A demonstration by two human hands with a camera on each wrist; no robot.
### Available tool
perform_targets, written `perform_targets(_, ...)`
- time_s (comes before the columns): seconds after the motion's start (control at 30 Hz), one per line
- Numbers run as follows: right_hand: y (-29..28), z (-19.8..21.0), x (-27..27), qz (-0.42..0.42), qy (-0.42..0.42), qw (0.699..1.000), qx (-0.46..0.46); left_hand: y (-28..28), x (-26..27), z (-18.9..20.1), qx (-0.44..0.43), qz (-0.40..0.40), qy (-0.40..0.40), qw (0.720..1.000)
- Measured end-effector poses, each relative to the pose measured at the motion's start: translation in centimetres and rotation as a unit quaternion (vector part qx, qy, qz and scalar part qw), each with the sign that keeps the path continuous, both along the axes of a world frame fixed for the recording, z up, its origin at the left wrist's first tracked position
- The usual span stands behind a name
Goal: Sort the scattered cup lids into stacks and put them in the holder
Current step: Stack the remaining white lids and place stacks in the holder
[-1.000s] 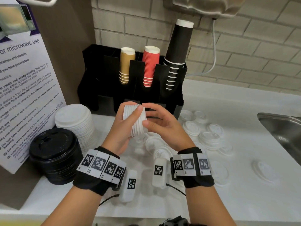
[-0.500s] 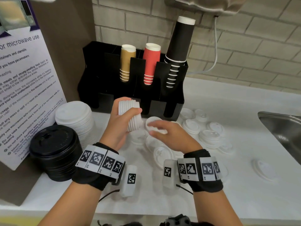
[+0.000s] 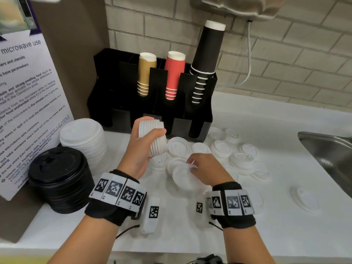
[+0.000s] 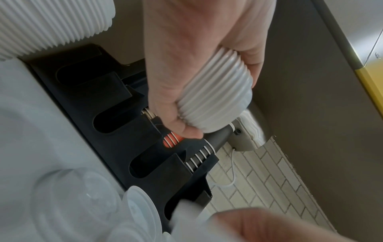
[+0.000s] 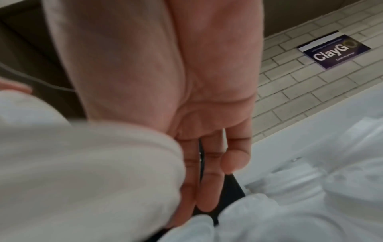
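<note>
My left hand (image 3: pixel 152 128) grips a sideways stack of small white lids (image 3: pixel 158 145) just in front of the black holder (image 3: pixel 106 88); the left wrist view shows the ribbed stack (image 4: pixel 217 98) wrapped by thumb and fingers. Lower right of it, my right hand (image 3: pixel 192 165) pinches the edge of a single white lid (image 3: pixel 181 178) lying among loose lids on the counter. That lid (image 5: pixel 82 163) fills the blurred right wrist view beside the fingers (image 5: pixel 209 188). More scattered white lids (image 3: pixel 221 149) lie right of the holder.
The holder carries tan, red and black cup stacks (image 3: pixel 174 77). A tall stack of large white lids (image 3: pixel 83 138) and a stack of black lids (image 3: pixel 59 172) stand at the left. A steel sink (image 3: pixel 327 149) is at the right, with one lid (image 3: pixel 304 201) lying apart.
My right hand left the stack, dropped to the counter and took hold of a single lid. The left hand kept the stack and shifted slightly up and left.
</note>
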State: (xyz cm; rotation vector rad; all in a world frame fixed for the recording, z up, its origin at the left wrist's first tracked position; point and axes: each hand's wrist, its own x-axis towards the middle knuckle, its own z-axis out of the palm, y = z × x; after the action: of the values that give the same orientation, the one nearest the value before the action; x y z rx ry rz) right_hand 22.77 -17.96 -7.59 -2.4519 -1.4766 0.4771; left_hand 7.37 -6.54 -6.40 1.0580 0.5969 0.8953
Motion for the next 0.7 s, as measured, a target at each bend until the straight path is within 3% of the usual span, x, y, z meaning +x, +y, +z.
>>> perform_targets(0.13, 0.3, 2.1, 0.4, -0.033, -0.06, 0.988, 0.137, -0.3, 0.3, 0.0, 0.016, -0.001, 0.006, 1.0)
perform_targets(0.2, 0.6, 2.9, 0.1, -0.048, -0.044, 0.974, 0.218, -0.5, 0.6, 0.0, 0.025, -0.004, 0.014, 1.0)
perform_targets(0.33, 1.2, 3.7, -2.0, -0.071, 0.15, 0.931, 0.326, -0.9, 1.1, -0.2, 0.029, 0.0, 0.02, 0.999)
perform_targets(0.47, 1.3, 4.1, -3.4, 0.0, 0.321, 0.889, 0.327, -0.9, 1.4, -0.3, 0.018, 0.003, 0.009, 1.0)
perform_targets(0.7, 1.3, 3.8, -2.7, 0.061, 0.354, 0.893, 0.27, -1.0, 1.0, 0.6, -0.004, -0.038, -0.022, 0.999)
